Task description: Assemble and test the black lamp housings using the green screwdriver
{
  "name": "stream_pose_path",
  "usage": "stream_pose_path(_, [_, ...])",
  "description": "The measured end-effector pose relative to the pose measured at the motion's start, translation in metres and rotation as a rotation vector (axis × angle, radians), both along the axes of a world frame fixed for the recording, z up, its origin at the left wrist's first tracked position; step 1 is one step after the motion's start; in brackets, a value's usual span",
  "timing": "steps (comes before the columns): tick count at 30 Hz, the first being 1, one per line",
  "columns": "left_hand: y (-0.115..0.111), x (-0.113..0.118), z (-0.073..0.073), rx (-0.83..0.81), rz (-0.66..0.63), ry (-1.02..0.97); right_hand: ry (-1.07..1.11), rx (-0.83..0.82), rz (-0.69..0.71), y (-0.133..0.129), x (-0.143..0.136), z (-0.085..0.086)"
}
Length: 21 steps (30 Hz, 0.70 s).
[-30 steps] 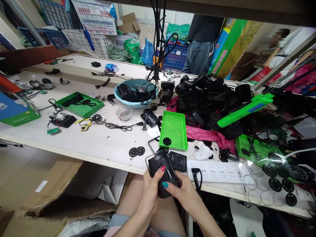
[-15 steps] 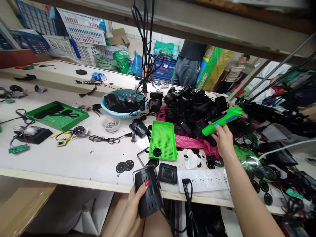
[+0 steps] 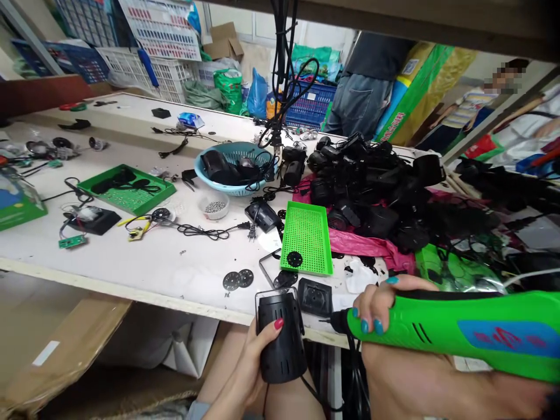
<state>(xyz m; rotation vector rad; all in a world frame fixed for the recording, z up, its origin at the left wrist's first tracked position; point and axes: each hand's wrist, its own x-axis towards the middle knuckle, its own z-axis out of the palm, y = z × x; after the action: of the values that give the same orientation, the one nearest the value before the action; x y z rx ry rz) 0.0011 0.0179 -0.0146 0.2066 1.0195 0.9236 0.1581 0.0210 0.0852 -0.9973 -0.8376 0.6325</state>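
Observation:
Over the bench's front edge, my left hand point(image 3: 247, 364) is closed around a black slotted cylindrical housing point(image 3: 282, 338) with a wire bracket at its top and a cord hanging below. My right hand point(image 3: 380, 309) grips a green electric screwdriver point(image 3: 441, 326) with a blue label. Its thin bit points left towards the housing, a short gap away from it. Just behind the bit, on the bench, lies a square black base piece point(image 3: 315, 296). Past that stands a green perforated tray point(image 3: 306, 233) with a black disc point(image 3: 294, 259) inside.
A blue basket point(image 3: 205, 175) of black parts and a small tub of screws point(image 3: 214, 207) stand mid-bench. Black housings point(image 3: 371, 181) are heaped at right on pink cloth. Cables point(image 3: 280, 70) hang from above. A person point(image 3: 363, 87) stands behind the bench.
My right hand has brought the electric screwdriver from over the heap down and nearer, turning its bit towards the housing. The left hand still holds the housing; the view has shifted.

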Motion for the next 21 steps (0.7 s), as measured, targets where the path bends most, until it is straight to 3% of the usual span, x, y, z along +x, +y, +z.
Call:
stream_pose_path(5, [-0.009,0.002,-0.003,-0.012,0.008,-0.038,-0.129,0.048,0.017,0.005,-0.014,-0.012])
stream_pose_path(11, [-0.013,-0.001,-0.002,0.039,-0.011,0.003,-0.028,0.161,0.071,0.002,-0.024,-0.023])
stream_pose_path(17, [-0.016,0.000,0.010,0.161,-0.007,0.119,0.034,0.222,0.342,-0.004,-0.027,-0.026])
stream_pose_path(21, [-0.017,-0.001,0.017,0.222,-0.036,0.120,0.019,0.187,0.364,-0.008,-0.031,-0.025])
